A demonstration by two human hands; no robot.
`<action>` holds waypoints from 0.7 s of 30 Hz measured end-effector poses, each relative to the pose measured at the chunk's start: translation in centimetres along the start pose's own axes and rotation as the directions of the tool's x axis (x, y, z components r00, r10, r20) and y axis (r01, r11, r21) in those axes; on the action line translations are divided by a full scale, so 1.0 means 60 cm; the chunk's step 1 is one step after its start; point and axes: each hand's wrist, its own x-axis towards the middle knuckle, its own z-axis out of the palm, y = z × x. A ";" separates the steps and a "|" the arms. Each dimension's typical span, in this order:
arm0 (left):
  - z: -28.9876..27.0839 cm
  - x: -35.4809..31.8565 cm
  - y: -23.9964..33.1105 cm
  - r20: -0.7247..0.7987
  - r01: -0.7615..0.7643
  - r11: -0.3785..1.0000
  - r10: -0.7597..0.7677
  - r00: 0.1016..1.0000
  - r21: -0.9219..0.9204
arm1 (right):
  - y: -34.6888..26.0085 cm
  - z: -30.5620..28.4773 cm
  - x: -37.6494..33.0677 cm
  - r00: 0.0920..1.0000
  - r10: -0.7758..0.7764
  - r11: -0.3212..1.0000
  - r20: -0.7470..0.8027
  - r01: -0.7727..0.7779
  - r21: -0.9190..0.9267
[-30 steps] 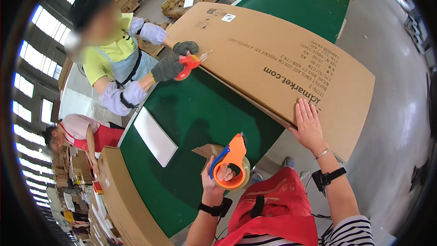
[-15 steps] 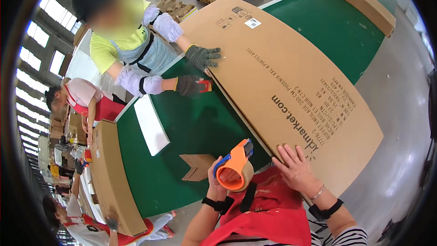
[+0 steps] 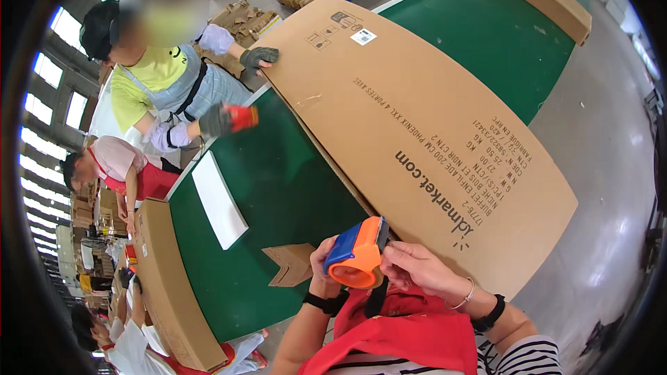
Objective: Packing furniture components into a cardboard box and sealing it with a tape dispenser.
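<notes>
A person at a green table (image 3: 278, 187) holds an orange and blue tape dispenser (image 3: 358, 253) at about six o'clock in the view, just above their red apron (image 3: 410, 337). The left hand (image 3: 325, 271) is clenched around the dispenser from its nine o'clock side. The right hand (image 3: 417, 269) touches it at three o'clock, fingers (image 3: 396, 253) curled near the blade end; whether they pinch tape cannot be told. A large flat cardboard box (image 3: 417, 111) lies from twelve to four o'clock, touching the dispenser's far edge. No fresh tape shows on it, so sealing seems not yet begun. A gloved co-worker (image 3: 167, 83) at eleven o'clock steadies the far end.
</notes>
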 end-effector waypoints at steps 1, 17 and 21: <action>-0.003 -0.005 0.001 -0.006 -0.050 0.994 0.051 0.999 0.102 | 0.004 0.001 -0.001 1.000 0.001 1.000 -0.003 -0.001 0.000; 0.064 -0.127 0.065 0.100 -0.135 0.797 0.094 0.991 0.589 | -0.020 0.023 -0.037 0.983 -0.026 1.000 0.182 0.023 0.016; 0.026 -0.170 0.122 0.100 -0.254 0.782 0.241 0.965 0.569 | -0.134 -0.016 -0.125 0.772 -0.526 0.847 0.357 0.436 0.305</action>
